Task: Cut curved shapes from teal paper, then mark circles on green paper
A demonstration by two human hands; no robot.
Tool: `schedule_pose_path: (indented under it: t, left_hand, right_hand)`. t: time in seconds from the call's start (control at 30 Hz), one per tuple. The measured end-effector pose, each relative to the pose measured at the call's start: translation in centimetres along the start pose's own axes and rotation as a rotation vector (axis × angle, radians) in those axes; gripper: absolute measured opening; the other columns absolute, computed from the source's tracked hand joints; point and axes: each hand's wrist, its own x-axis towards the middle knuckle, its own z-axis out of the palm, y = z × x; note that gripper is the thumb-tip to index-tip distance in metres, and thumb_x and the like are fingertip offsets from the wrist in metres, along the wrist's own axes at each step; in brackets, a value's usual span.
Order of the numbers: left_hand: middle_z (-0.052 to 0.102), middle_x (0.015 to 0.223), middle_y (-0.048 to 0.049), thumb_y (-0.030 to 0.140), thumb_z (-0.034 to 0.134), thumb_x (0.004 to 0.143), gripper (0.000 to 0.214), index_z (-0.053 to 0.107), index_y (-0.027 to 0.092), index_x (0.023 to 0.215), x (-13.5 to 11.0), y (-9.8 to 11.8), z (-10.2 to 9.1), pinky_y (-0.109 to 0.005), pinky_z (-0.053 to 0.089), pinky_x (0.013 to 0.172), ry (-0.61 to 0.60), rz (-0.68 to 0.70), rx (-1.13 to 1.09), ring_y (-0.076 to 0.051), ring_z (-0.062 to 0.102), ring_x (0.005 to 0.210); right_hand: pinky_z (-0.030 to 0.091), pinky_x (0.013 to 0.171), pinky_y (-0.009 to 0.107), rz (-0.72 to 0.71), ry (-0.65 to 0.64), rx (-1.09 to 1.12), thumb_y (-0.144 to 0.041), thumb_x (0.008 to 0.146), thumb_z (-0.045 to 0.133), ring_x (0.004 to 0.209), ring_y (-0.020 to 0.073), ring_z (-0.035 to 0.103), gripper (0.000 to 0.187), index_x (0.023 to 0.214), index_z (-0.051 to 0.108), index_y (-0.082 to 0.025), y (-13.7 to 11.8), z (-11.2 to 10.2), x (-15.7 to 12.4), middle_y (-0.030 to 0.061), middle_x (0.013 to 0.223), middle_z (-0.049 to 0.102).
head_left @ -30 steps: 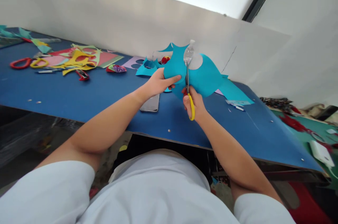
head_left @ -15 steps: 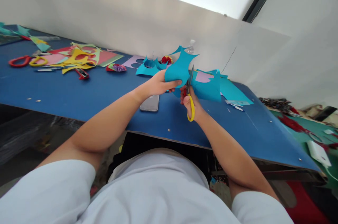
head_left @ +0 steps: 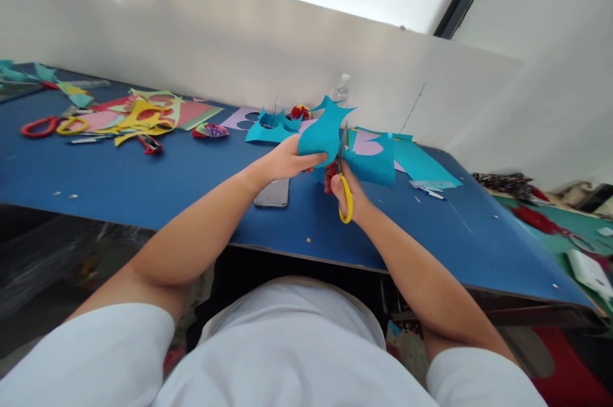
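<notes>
Left hand (head_left: 286,158) pinches the blue paper (head_left: 318,138), thumb on top, fingers under; it's lifted above the worktop (head_left: 191,180), between our hands. That thumb sits near the blade of the scissors (head_left: 349,202), so we'd keep it off the cut line. Right hand (head_left: 353,188) is wrapped round the yellow handle, blade pointing toward the wall (head_left: 249,68); can't tell if blades are apart, or if both paper parts join behind them. We'd take short bites and turn the paper, not the wrist. Room: bare worktop left of our left forearm; phone (head_left: 272,195) below that wrist; bottle (head_left: 341,91) beyond the tip; pens (head_left: 433,193) further right, then bare worktop to the right edge.
</notes>
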Motion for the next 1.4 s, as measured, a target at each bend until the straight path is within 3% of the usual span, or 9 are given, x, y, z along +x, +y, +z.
schedule_pose_path:
  t: [0.13,0.5,0.77,1.1,1.4]
  left_hand:
    - [0.069,0.067,-0.0032,0.046,0.09,0.086,0.033,0.072,0.021,0.074,0.0,0.2,-0.1,-0.03,0.051,0.061,-0.017,-0.065,-0.017,-0.016,0.062,0.063]
    - [0.071,0.073,-0.0021,0.046,0.09,0.087,0.03,0.076,0.02,0.083,0.3,0.1,0.0,-0.029,0.052,0.059,-0.033,-0.058,-0.083,-0.015,0.061,0.062]
    - [0.065,0.064,-0.0012,0.043,0.08,0.092,0.03,0.069,0.021,0.075,0.2,-0.2,0.3,-0.031,0.049,0.062,-0.031,-0.023,0.024,-0.015,0.058,0.062]
    - [0.063,0.062,-0.0004,0.04,0.077,0.089,0.026,0.069,0.021,0.073,0.2,-0.5,0.6,-0.029,0.047,0.061,-0.013,-0.055,0.067,-0.014,0.057,0.06]
    - [0.066,0.064,-0.0006,0.039,0.077,0.089,0.025,0.068,0.021,0.074,0.3,-1.0,1.1,-0.03,0.051,0.064,0.023,-0.091,0.02,-0.015,0.06,0.062]
  right_hand:
    - [0.056,0.067,0.042,0.024,0.009,-0.007,-0.114,0.093,0.044,0.078,0.0252,0.068,0.096,0.127,0.063,-0.026,0.0,0.2,0.0,0.0059,0.096,0.069]
    - [0.059,0.07,0.046,0.012,-0.008,-0.014,-0.114,0.094,0.044,0.075,0.0262,0.067,0.095,0.126,0.061,-0.026,-0.6,0.1,0.0,0.0051,0.091,0.067]
    - [0.057,0.069,0.047,0.024,-0.015,0.011,-0.114,0.094,0.044,0.072,0.0263,0.066,0.094,0.126,0.061,-0.027,0.3,0.1,0.1,0.0056,0.09,0.066]
    - [0.06,0.061,0.041,0.087,-0.045,0.168,-0.115,0.09,0.051,0.066,0.0195,0.061,0.093,0.123,0.059,-0.028,0.4,0.4,0.4,0.0044,0.096,0.065]
    - [0.058,0.062,0.041,0.121,-0.045,0.225,-0.117,0.086,0.054,0.065,0.0228,0.066,0.096,0.122,0.06,-0.028,0.3,0.5,0.5,0.0005,0.081,0.065]
